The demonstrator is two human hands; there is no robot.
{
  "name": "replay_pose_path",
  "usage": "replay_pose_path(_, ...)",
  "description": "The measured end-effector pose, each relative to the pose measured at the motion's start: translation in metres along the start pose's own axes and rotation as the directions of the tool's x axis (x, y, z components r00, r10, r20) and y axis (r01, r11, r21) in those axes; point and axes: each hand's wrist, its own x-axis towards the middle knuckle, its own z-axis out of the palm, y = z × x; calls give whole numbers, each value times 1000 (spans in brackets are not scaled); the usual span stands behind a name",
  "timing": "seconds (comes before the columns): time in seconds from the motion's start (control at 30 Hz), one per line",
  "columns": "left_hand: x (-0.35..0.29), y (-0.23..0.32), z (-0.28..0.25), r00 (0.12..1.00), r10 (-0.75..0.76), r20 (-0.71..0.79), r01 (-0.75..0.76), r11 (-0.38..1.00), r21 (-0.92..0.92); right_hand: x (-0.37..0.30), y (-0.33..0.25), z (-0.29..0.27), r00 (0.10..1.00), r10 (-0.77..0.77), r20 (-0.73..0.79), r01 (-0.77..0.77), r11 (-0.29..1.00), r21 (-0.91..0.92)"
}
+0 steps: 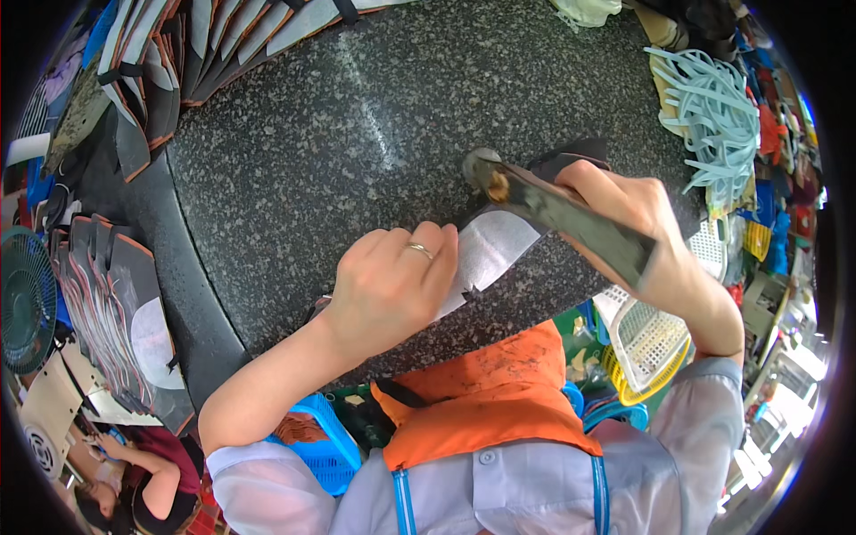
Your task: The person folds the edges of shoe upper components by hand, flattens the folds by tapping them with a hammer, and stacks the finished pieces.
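My left hand [392,276], a ring on one finger, has its fingers curled down over a dark, leather-like piece with a whitish backing [499,245] on the speckled stone slab [428,98]. What the fingertips do beneath is hidden. In my closed right hand [624,205] is a hammer [571,218], its long metal head raised above the piece. The handle is mostly hidden behind the head and the hand. Beside the right fingers, a dark part [571,156] lies on the slab, partly covered.
Fanned stacks of similar dark pieces [223,45] lie at the far left, with another bundle [111,303] at the left. Pale blue strips [713,116] are heaped at the right. Baskets, one white [642,334] and one blue [325,446], stand below the slab. Another person [147,473] sits lower left.
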Motion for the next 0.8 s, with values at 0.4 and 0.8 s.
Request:
replay_pose_path(0.4,-24,-4,-31,955,-279,99,295,926,-235,1,-17,19,996,34,86,-37,998,40)
replay_pose_path(0.8,-60,-10,-46,958,-277,73,286,922,-259,25,-53,32,972,9,235,-17,999,34)
